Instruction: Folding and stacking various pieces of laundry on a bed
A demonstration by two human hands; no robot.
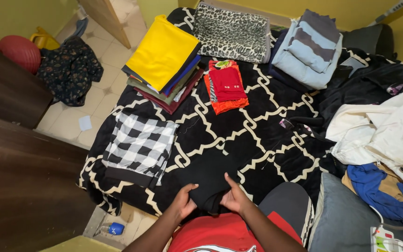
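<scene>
Black garment (208,179) blends into the dark bedspread (267,135), so its outline is hard to trace. Fingers (188,189) of both hands partly tuck beneath it. A white charger (388,238), perhaps, is cut off at the bottom edge.

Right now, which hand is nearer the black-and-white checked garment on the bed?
Left. The left hand grips the black cloth just right of the checked garment; the right hand holds the cloth's far side, farther away.
</scene>
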